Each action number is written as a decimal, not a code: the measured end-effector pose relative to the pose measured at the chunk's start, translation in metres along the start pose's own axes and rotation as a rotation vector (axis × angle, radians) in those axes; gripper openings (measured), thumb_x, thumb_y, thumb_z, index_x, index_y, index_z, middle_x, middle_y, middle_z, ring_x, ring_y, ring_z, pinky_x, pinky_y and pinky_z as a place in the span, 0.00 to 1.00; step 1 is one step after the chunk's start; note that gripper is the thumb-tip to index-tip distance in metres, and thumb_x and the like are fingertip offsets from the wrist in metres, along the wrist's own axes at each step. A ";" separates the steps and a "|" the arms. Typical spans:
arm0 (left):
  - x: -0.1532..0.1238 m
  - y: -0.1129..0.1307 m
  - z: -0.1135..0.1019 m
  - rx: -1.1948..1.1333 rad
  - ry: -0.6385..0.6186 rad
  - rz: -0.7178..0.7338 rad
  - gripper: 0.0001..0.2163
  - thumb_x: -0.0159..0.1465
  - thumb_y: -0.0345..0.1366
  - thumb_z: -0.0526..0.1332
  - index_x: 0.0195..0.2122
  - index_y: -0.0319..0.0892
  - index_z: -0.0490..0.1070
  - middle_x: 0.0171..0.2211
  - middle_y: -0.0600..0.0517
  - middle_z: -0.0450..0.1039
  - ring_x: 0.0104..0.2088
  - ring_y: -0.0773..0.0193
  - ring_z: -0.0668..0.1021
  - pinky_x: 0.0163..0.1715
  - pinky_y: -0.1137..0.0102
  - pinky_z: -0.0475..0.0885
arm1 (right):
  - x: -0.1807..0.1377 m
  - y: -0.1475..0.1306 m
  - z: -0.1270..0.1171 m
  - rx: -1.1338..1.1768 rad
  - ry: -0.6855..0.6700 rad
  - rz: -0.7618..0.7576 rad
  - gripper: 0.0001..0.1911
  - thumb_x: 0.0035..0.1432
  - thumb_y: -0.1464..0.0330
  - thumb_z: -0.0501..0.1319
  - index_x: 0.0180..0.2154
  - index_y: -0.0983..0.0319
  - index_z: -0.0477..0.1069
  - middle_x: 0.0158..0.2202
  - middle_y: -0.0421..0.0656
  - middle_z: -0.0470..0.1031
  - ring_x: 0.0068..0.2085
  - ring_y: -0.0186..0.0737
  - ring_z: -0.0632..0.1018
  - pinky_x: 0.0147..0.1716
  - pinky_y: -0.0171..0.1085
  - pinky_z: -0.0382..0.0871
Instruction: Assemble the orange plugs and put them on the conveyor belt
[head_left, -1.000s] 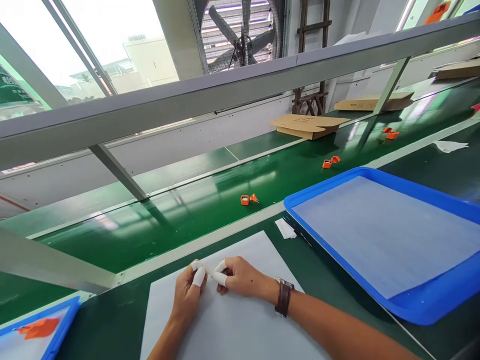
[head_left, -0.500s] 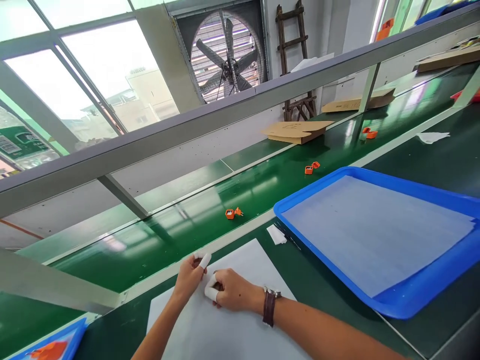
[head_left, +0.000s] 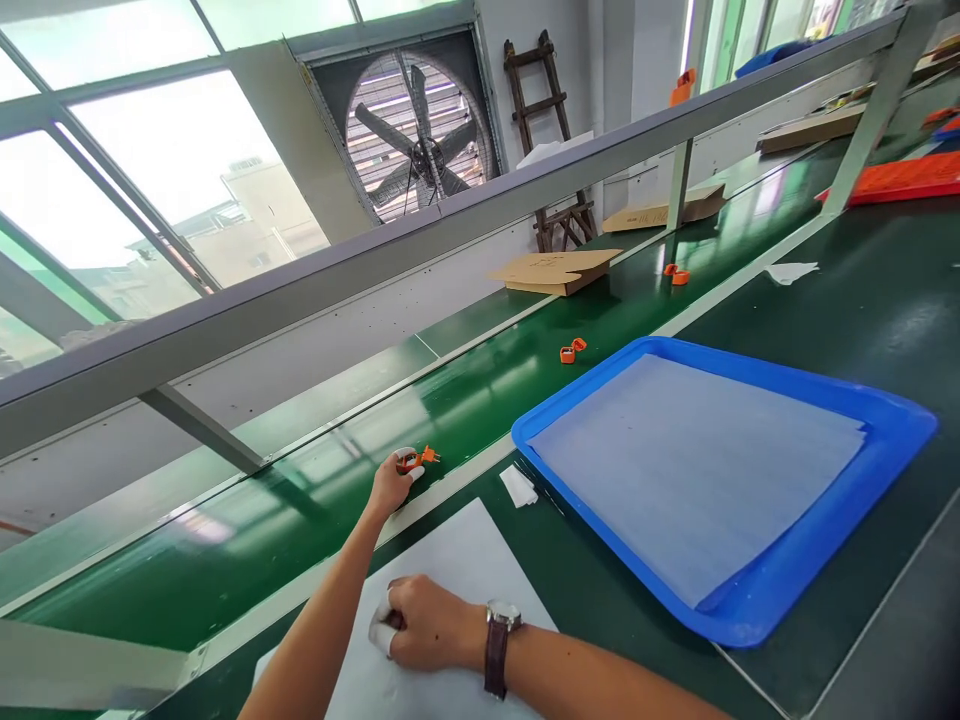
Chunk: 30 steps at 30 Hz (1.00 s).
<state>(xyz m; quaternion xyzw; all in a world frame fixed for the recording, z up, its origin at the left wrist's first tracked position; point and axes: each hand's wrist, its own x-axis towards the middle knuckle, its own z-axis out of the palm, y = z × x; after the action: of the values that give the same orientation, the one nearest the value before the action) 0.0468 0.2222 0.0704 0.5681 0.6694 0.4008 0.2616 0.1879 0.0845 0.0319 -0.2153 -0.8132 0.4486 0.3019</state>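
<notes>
My left hand [head_left: 393, 484] reaches onto the green conveyor belt, with white covers on its fingertips. Its thumb and fingers close around a small orange case [head_left: 409, 463], whose open lid [head_left: 430, 455] with short prongs points right. My right hand [head_left: 429, 622], wearing a watch [head_left: 501, 640], rests over a white paper sheet [head_left: 457, 545]. The covered fingertips of that hand curl together, and anything between them is hidden. Farther along the belt sit two similar orange cases [head_left: 568, 354] [head_left: 679, 277], both with lids open.
To the right, a blue tray [head_left: 750, 620] holds white sheets. A folded white scrap [head_left: 517, 486] lies beside its left edge, near a thin dark tool. A pale rail [head_left: 420, 508] borders the belt. Cardboard boxes [head_left: 559, 272] stand beyond it, under a long grey beam [head_left: 300, 270].
My left hand has gone from above the paper forward to the belt and closed around the nearest orange case. My right hand stays curled over the paper. The view has turned slightly right.
</notes>
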 end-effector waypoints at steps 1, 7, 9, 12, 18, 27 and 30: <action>-0.006 0.004 -0.002 -0.028 -0.014 -0.006 0.25 0.50 0.38 0.73 0.49 0.39 0.74 0.41 0.43 0.78 0.39 0.55 0.78 0.41 0.62 0.73 | 0.000 0.000 0.000 0.024 0.006 0.016 0.12 0.49 0.71 0.60 0.21 0.61 0.57 0.26 0.37 0.65 0.26 0.31 0.65 0.27 0.32 0.60; -0.105 0.028 -0.043 -0.437 -0.218 -0.082 0.23 0.54 0.40 0.72 0.50 0.42 0.71 0.35 0.49 0.76 0.28 0.66 0.76 0.25 0.72 0.70 | 0.008 0.000 -0.001 0.560 -0.117 0.250 0.06 0.51 0.70 0.59 0.24 0.61 0.64 0.23 0.38 0.70 0.23 0.35 0.75 0.22 0.32 0.68; -0.146 0.028 -0.063 -0.478 -0.292 -0.140 0.24 0.55 0.38 0.72 0.52 0.43 0.72 0.32 0.51 0.75 0.26 0.67 0.75 0.24 0.73 0.69 | 0.012 0.000 -0.004 0.783 -0.056 0.287 0.06 0.54 0.67 0.60 0.28 0.62 0.66 0.24 0.39 0.71 0.23 0.37 0.76 0.22 0.35 0.72; -0.196 0.022 -0.084 -0.347 -0.240 -0.169 0.25 0.50 0.35 0.75 0.50 0.44 0.75 0.35 0.51 0.77 0.27 0.66 0.75 0.23 0.73 0.70 | 0.014 -0.002 -0.011 1.019 -0.014 0.303 0.17 0.61 0.55 0.57 0.33 0.63 0.69 0.25 0.41 0.73 0.24 0.38 0.77 0.23 0.37 0.74; -0.241 -0.003 -0.090 -0.329 -0.167 -0.213 0.21 0.57 0.40 0.71 0.52 0.44 0.76 0.48 0.47 0.79 0.48 0.53 0.79 0.52 0.59 0.74 | 0.007 -0.007 -0.011 0.976 -0.116 0.258 0.23 0.56 0.51 0.66 0.37 0.66 0.74 0.31 0.46 0.79 0.30 0.40 0.80 0.31 0.39 0.76; -0.251 -0.035 -0.080 -0.238 0.057 -0.009 0.15 0.66 0.39 0.62 0.53 0.49 0.74 0.50 0.46 0.73 0.48 0.56 0.78 0.47 0.62 0.77 | -0.007 -0.021 0.005 0.585 0.063 -0.073 0.13 0.54 0.65 0.71 0.43 0.57 0.78 0.45 0.45 0.74 0.43 0.41 0.78 0.45 0.42 0.76; -0.255 -0.037 -0.078 -0.224 0.151 0.064 0.13 0.66 0.37 0.61 0.52 0.49 0.74 0.50 0.47 0.72 0.50 0.57 0.77 0.49 0.61 0.76 | -0.007 -0.025 0.004 0.613 0.029 -0.052 0.07 0.60 0.64 0.67 0.40 0.56 0.78 0.44 0.44 0.74 0.44 0.41 0.78 0.44 0.41 0.76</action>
<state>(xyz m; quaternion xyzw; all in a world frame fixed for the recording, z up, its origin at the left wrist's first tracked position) 0.0189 -0.0450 0.0556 0.5246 0.6197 0.5230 0.2593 0.1882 0.0649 0.0491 -0.0996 -0.6410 0.6618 0.3758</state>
